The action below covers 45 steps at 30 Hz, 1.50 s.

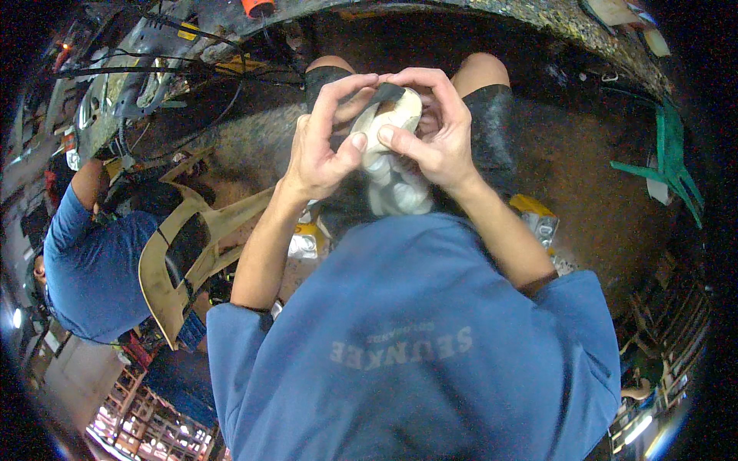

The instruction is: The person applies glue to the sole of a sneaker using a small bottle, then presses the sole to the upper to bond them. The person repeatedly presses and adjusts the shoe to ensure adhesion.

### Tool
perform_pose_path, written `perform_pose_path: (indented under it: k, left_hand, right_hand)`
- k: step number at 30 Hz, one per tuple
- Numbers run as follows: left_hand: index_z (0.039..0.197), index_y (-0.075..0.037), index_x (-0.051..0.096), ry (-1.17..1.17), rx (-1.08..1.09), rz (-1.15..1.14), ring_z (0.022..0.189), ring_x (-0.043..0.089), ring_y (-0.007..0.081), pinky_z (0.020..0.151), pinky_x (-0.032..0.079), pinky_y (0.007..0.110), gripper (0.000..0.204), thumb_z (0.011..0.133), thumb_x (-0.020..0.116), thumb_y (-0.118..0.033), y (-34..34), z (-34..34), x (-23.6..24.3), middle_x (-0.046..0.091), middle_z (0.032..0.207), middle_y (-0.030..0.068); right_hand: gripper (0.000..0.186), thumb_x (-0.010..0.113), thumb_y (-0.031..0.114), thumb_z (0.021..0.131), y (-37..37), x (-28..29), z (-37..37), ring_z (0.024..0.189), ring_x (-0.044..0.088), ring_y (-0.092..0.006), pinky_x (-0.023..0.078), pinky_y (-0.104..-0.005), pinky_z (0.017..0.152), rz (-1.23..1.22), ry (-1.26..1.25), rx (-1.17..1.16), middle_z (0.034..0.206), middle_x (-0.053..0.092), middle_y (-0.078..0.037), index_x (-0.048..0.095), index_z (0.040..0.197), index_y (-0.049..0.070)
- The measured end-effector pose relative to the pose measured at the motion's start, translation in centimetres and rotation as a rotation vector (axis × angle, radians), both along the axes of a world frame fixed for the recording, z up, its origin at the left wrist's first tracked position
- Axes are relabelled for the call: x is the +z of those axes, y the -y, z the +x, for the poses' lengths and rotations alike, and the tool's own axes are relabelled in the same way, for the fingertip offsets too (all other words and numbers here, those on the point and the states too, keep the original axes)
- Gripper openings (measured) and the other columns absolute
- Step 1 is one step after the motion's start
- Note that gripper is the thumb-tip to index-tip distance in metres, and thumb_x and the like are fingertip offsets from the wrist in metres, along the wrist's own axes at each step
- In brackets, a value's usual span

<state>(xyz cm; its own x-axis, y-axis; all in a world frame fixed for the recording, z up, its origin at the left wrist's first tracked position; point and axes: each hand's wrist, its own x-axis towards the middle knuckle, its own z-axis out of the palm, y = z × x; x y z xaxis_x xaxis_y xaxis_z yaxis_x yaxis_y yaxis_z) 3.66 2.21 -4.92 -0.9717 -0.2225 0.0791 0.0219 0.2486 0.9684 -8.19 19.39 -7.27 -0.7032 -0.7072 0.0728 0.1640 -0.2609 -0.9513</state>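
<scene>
Between my two hands is a small cream-coloured rounded piece (pixel 401 117), held up above my lap; its exact kind I cannot tell. My left hand (pixel 327 138) grips its left side, thumb on the near face and fingers curled round behind. My right hand (pixel 440 134) pinches it from the right, thumb pressed on the front. A dark flat strip (pixel 387 94) lies against its upper part near my left fingertips. Below it, whitish rounded shapes (pixel 400 188) rest in my lap, blurred and partly hidden by my hands.
At left a co-worker in a blue shirt (pixel 104 265) sits beside a pale wooden chair frame (pixel 157 265). Black cables (pixel 146 71) cross the upper left. A green plastic chair piece (pixel 670 157) is at right. Yellow-and-white packages (pixel 536 217) lie near my right elbow.
</scene>
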Motion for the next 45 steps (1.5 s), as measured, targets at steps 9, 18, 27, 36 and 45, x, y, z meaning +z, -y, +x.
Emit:
perform_pose_path:
  k: [9,18,27,36,45]
  left_hand:
    - [0.159,-0.001,0.040,0.065,-0.009,0.176,0.129,0.070,0.0324,0.109,0.054,0.042,0.072,0.098,0.060,-0.034,0.2,-0.3,-0.5,0.071,0.140,0.0219]
    - [0.161,-0.005,0.045,0.119,-0.066,0.037,0.143,0.060,0.0338,0.113,0.053,0.048,0.072,0.099,0.071,-0.030,-0.2,-1.7,0.0,0.053,0.163,0.0202]
    - [0.165,-0.013,0.046,0.162,-0.155,0.202,0.138,0.061,0.0271,0.111,0.058,0.050,0.094,0.082,0.089,-0.015,0.6,-1.5,0.4,0.052,0.164,0.0115]
    - [0.163,-0.008,0.047,0.083,-0.172,0.153,0.135,0.063,0.0276,0.106,0.062,0.047,0.093,0.080,0.088,-0.012,1.1,-1.3,-0.3,0.055,0.160,0.0114]
    - [0.165,-0.006,0.043,0.108,-0.223,0.139,0.143,0.057,0.0284,0.104,0.063,0.043,0.092,0.080,0.080,-0.008,1.9,-1.8,-0.5,0.051,0.163,0.0162]
  right_hand:
    - [0.067,0.082,0.000,0.081,-0.7,-0.7,-1.4,0.122,0.069,-0.0208,0.057,-0.0361,0.105,-0.060,0.094,0.067,0.134,0.069,-0.011,0.054,0.142,0.004]
    - [0.071,0.084,0.009,0.087,-0.8,-0.6,-3.2,0.118,0.068,-0.0192,0.056,-0.0339,0.103,0.081,0.127,0.110,0.127,0.068,-0.010,0.047,0.148,0.006]
    - [0.099,0.100,0.030,0.077,-0.8,-0.8,-0.5,0.133,0.059,-0.0256,0.048,-0.0424,0.115,0.145,-0.010,0.008,0.143,0.059,-0.011,0.046,0.157,0.012]
    - [0.097,0.095,0.015,0.080,-1.1,-1.9,-1.2,0.126,0.065,-0.0207,0.054,-0.0363,0.108,0.114,-0.135,0.081,0.141,0.062,-0.012,0.042,0.161,0.005]
    - [0.096,0.093,0.014,0.080,-1.0,-2.4,-2.5,0.127,0.062,-0.0182,0.052,-0.0343,0.110,0.095,-0.170,0.132,0.139,0.062,-0.009,0.043,0.161,0.003]
